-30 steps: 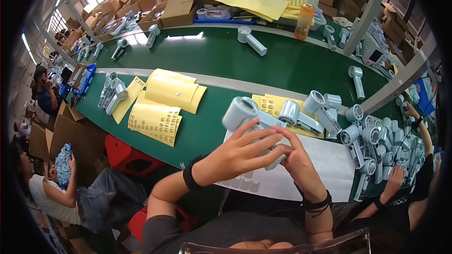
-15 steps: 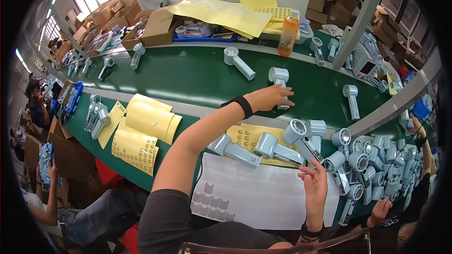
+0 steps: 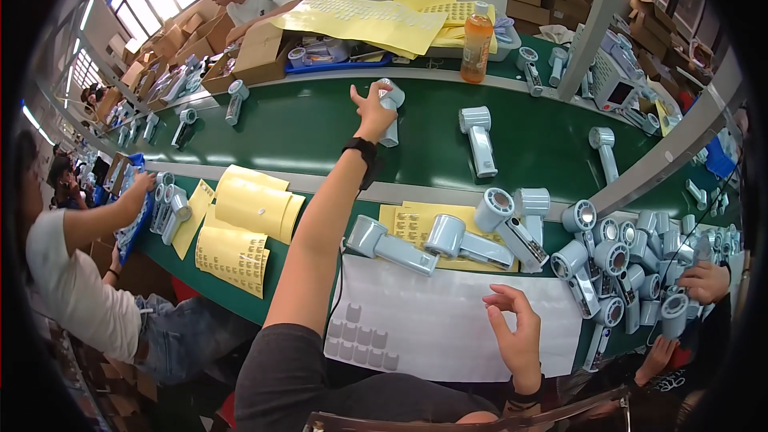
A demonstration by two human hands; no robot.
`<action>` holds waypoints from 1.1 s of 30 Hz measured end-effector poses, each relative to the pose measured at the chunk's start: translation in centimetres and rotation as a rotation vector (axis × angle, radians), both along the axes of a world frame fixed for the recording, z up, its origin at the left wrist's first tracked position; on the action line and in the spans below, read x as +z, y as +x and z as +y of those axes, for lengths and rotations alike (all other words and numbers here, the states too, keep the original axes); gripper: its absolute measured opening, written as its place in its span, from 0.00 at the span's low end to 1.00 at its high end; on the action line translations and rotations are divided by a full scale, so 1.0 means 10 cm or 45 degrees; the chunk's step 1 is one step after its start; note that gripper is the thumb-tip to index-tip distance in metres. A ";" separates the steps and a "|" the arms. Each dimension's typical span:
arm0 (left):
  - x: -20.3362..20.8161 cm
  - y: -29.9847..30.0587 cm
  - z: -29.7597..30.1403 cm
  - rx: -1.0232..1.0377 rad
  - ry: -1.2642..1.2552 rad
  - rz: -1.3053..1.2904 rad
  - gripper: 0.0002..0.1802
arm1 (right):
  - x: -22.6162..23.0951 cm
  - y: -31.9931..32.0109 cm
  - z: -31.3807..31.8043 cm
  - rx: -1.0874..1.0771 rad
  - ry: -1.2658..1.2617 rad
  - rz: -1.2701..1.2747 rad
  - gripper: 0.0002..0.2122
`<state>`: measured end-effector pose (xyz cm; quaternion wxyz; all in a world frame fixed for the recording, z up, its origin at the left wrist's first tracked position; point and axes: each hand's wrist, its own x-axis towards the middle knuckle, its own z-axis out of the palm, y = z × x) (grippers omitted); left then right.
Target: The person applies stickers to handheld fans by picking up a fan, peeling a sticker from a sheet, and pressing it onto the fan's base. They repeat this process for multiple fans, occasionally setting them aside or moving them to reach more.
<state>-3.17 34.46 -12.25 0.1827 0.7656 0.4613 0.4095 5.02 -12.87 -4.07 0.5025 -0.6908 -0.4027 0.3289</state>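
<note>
My left hand (image 3: 374,114) reaches across the green belt to a pale-blue handheld fan (image 3: 390,134). Its fingers are at the fan's round head, and the palm hides part of it. Over a white sheet (image 3: 448,328) hovers my right hand (image 3: 516,332), its fingers loosely curved and apart, with nothing in them. Grey stickers (image 3: 364,336) sit at that sheet's left side. Beyond the sheet, two fans (image 3: 392,246) (image 3: 468,244) lie partly over a yellow sticker sheet (image 3: 408,220). Another fan (image 3: 480,140) lies on the belt to the right of my left hand.
Many fans are heaped (image 3: 632,264) at right, where a co-worker's hands (image 3: 704,282) handle one. Yellow sheets (image 3: 232,260) lie at left, near another person's arm (image 3: 120,212). An orange drink bottle (image 3: 478,48) stands behind the belt. A metal post (image 3: 672,160) slants at right.
My left hand has moved from the nearer fan to the farther one, which now points more toward me. My right hand has shifted slightly left and down. The person at left has leaned in.
</note>
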 end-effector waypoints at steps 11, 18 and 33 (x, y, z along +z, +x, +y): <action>0.45 -2.27 -1.81 -0.416 -1.005 -0.627 0.28 | -0.10 -0.12 -0.24 0.138 -0.015 -0.074 0.12; 0.31 -2.45 -2.45 -0.043 0.250 0.380 0.22 | -0.28 -0.56 0.08 0.461 0.187 -0.560 0.13; 0.53 -1.24 -2.84 -0.895 0.312 0.476 0.29 | -0.69 -1.36 0.07 0.309 0.314 -0.821 0.09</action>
